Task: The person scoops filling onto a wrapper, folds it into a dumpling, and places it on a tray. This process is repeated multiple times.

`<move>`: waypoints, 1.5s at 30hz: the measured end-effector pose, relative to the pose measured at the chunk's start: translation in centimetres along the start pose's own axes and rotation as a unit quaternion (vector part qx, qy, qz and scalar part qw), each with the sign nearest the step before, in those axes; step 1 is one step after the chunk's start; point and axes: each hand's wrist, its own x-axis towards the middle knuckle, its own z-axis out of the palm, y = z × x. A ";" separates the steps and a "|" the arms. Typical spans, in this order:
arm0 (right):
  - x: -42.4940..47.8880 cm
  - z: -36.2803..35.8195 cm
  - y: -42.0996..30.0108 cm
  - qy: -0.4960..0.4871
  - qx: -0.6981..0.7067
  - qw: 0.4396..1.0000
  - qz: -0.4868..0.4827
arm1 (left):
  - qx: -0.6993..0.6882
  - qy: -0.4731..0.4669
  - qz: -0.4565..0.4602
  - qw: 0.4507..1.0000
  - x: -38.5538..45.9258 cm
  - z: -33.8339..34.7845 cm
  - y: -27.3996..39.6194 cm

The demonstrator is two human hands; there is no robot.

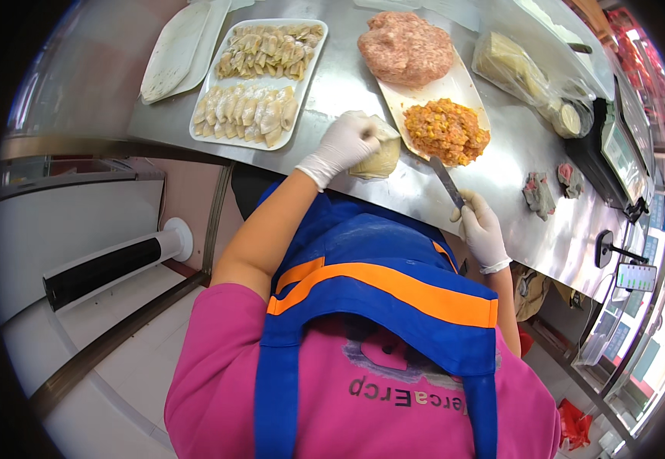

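My left hand (348, 143), in a white glove, rests with curled fingers at a stack of thin dough wrappers (383, 154) near the table's front edge. My right hand (480, 226), also gloved, holds a flat metal spatula or knife (447, 182), its tip beside the orange-and-yellow chopped filling (447, 132). That filling lies on the near end of a white tray (404, 106); a large lump of pink minced meat (406, 49) covers its far end. To the left, folded dumplings (246, 112) dusted with flour lie in two rows on another white tray (199, 123).
Empty white trays (174, 57) are stacked at the far left. Bagged wrappers (510, 66) lie near a white plastic bin (562, 40) on the right. A scale (619, 155), crumpled grey cloths (539, 196) and a phone on a stand (636, 276) are further right.
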 end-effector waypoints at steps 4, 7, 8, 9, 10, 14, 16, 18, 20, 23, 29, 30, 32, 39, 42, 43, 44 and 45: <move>0.1 -0.5 0.3 0.051 -0.175 0.980 -0.082 | -0.553 0.040 -0.196 0.809 -1.7 -1.4 -1.8; 0.3 -0.4 0.1 0.053 -0.229 0.968 -0.093 | -0.739 0.016 -0.239 0.630 -3.5 -2.6 2.8; 0.5 -0.5 0.6 0.048 -0.243 0.963 -0.106 | -0.748 -0.022 -0.248 0.615 -3.8 -2.5 4.1; 0.7 -0.5 0.9 0.041 -0.258 0.958 -0.122 | -0.756 -0.057 -0.257 0.600 -4.0 -2.2 5.0; 0.5 -0.3 0.2 0.041 -0.241 0.964 -0.100 | -0.739 -0.086 -0.270 0.612 -4.5 -1.1 4.7; 1.4 -0.6 -0.4 0.086 -0.317 0.928 -0.174 | -0.601 -0.099 -0.312 0.729 -5.1 4.7 3.9; 1.8 -0.5 -1.2 0.101 -0.410 0.894 -0.150 | -0.614 -0.086 -0.338 0.708 -4.3 6.3 4.4; 2.8 -0.1 -1.6 0.101 -0.471 0.868 -0.123 | -0.649 -0.008 -0.376 0.662 -2.2 7.0 6.1; 3.9 0.5 -0.7 0.084 -0.470 0.866 -0.146 | -0.691 0.047 -0.403 0.599 -0.3 7.3 6.9; 4.8 0.1 -1.1 0.022 -0.414 0.901 -0.132 | -0.703 0.079 -0.394 0.587 0.9 7.6 7.3; 3.0 0.6 0.4 0.010 -0.315 0.932 -0.182 | -0.766 0.057 -0.359 0.530 0.5 8.1 5.9; 2.7 0.6 0.5 0.011 -0.308 0.931 -0.194 | -0.766 0.053 -0.358 0.531 0.5 8.2 5.7; 2.3 0.2 0.0 -0.006 -0.315 0.935 -0.161 | -0.726 0.079 -0.393 0.559 0.3 8.3 5.5; 5.4 -0.1 -0.2 0.072 -0.407 0.885 -0.214 | -0.805 0.030 -0.302 0.509 0.9 6.8 6.5; 6.1 0.1 0.5 0.021 -0.357 0.917 -0.179 | -0.801 0.034 -0.306 0.513 1.2 6.9 6.5; 6.2 0.0 0.8 0.005 -0.320 0.930 -0.180 | -0.808 0.034 -0.307 0.502 1.2 6.9 6.3; 6.0 -0.2 0.9 -0.001 -0.279 0.941 -0.190 | -0.798 0.040 -0.313 0.514 1.0 7.0 6.3; 5.4 -0.3 0.6 -0.002 -0.285 0.940 -0.185 | -0.795 0.047 -0.317 0.515 1.0 6.7 6.7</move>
